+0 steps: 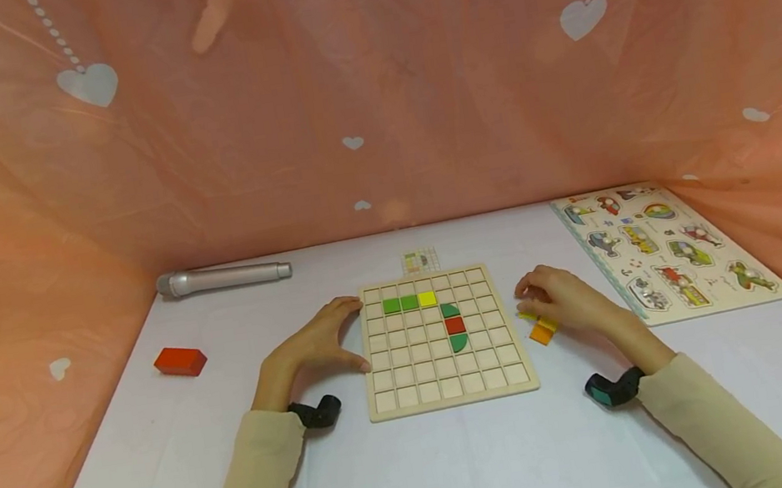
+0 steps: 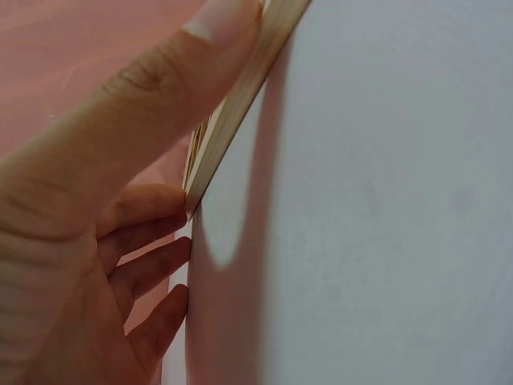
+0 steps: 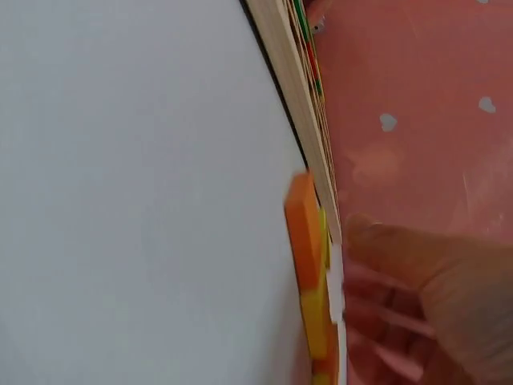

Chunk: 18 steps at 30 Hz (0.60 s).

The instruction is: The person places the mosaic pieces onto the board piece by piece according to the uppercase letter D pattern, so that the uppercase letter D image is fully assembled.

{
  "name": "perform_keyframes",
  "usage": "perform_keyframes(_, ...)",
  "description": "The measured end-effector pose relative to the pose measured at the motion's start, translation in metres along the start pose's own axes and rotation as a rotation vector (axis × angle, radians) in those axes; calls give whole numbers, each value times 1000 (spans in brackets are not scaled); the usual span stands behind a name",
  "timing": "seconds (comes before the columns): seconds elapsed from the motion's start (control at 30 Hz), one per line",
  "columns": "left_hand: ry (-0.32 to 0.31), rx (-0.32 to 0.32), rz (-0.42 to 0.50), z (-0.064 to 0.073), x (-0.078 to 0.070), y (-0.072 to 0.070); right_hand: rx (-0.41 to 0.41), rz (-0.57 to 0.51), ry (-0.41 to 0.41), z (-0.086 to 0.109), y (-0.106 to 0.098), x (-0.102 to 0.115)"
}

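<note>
A wooden grid board (image 1: pixel 443 341) lies in the middle of the table in the head view. In its cells sit two green square tiles (image 1: pixel 400 304), a yellow tile (image 1: pixel 427 299), a red tile (image 1: pixel 455 325) and two green round-cornered tiles (image 1: pixel 459 343). My left hand (image 1: pixel 314 341) rests at the board's left edge, thumb and forefinger spread apart along it. To the right of the board, my right hand (image 1: pixel 559 299) hovers over a small group of orange and yellow tiles (image 1: pixel 543 332). Its fingers are loosely bent, with no tile visible between them in the right wrist view.
A small printed pattern card (image 1: pixel 420 261) lies just behind the board. At the back left is a silver microphone (image 1: pixel 225 278), with a red block (image 1: pixel 180 361) nearer. A picture puzzle board (image 1: pixel 673 252) lies at the right. A pink curtain (image 1: pixel 369 95) surrounds the table.
</note>
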State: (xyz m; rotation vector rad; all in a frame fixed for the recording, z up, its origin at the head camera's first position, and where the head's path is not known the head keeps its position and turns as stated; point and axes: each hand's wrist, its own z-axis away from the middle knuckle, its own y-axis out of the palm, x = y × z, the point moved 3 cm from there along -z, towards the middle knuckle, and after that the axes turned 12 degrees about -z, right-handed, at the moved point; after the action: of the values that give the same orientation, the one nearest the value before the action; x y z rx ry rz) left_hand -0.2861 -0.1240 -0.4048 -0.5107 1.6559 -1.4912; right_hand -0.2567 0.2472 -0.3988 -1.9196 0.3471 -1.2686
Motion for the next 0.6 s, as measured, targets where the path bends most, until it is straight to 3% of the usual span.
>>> perform_keyframes(0.13, -1, 1, 2, 0, 0, 0, 90, -112, -126, 2, -2, 0)
perform_keyframes(0.23, -2, 3, 3, 0, 0, 0, 171, -143, -175, 2, -2, 0)
perform_keyframes(0.33, -7, 6, 4, 0, 1, 1, 188, -108, -160, 2, -2, 0)
perform_keyframes(0.6, -7, 7, 8, 0, 1, 1, 142, -38, -74, 0, -4, -2)
